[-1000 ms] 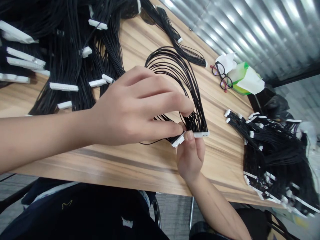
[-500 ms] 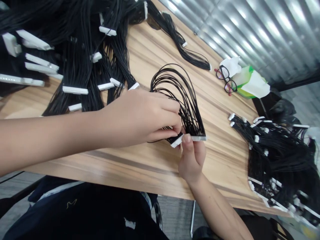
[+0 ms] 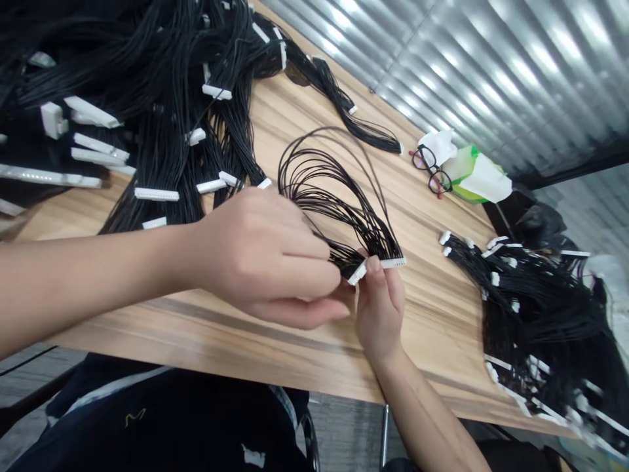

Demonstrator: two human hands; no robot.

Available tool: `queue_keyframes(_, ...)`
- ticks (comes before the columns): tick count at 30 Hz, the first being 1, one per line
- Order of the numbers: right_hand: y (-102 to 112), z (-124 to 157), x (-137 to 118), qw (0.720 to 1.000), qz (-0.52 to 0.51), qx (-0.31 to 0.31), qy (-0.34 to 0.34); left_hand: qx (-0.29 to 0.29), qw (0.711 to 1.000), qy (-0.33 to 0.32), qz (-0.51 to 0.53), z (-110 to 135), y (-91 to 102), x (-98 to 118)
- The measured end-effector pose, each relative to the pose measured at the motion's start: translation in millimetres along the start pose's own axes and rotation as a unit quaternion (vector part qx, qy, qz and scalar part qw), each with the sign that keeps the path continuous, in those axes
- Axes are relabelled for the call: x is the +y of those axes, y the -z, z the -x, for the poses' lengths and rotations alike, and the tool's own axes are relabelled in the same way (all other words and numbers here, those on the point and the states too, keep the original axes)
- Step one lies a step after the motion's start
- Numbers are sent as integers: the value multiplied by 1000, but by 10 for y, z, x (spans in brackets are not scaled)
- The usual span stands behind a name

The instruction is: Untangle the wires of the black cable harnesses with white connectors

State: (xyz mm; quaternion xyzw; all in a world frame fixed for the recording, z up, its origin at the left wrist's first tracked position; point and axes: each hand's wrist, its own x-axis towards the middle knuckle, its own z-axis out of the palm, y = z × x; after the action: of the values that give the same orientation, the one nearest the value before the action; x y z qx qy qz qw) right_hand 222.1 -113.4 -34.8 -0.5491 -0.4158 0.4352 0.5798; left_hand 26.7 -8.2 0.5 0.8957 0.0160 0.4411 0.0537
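My right hand (image 3: 378,311) holds a white plastic connector strip (image 3: 393,263) of a black wire harness (image 3: 339,190) between thumb and fingers, with a second white connector (image 3: 357,273) against it. The thin black wires rise from the connectors in a wide loop over the wooden table (image 3: 432,308). My left hand (image 3: 265,255) is curled just left of the connectors, its fingertips at the wires near their ends. Those fingertips and the wires they reach are partly hidden.
Large heaps of black harnesses with white connectors lie at the upper left (image 3: 162,151) and right (image 3: 535,314). A smaller bundle (image 3: 363,124) lies behind. Glasses (image 3: 431,170) and a tissue box (image 3: 474,176) sit near the corrugated metal wall (image 3: 491,72).
The wire loop has fanned out and spread toward the left. My left hand has drawn slightly back and down from the connectors, while my right hand keeps its hold.
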Motion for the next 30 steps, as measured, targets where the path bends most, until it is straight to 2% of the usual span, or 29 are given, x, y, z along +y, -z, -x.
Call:
queue_keyframes(3,7,-51,-14,999,-14,32,8,-3,998,54,-25,11,-33,64)
queue_keyframes(5,7,-72,-23,999,-17,39,2,-29,989,123,-79,-8,-24,69)
queue_keyframes(7,-3,-81,-33,999,-16,40,-3,-58,975,161,-141,-25,3,37)
queue_keyframes(11,-34,-70,-48,999,-10,31,-16,-91,956,172,-218,-11,35,-49)
queue_keyframes(20,-32,-39,-29,999,4,21,-28,-102,944,210,-231,-6,39,-46)
queue_keyframes(23,-34,-39,-37,1000,6,17,-22,-101,949,217,-204,17,18,-90)
queue_keyframes(26,-19,-43,-50,1000,-1,-4,-30,-85,966,206,-131,35,3,-142)
queue_keyframes(30,43,-11,-33,994,5,-89,-59,-41,969,243,1,2,24,-172)
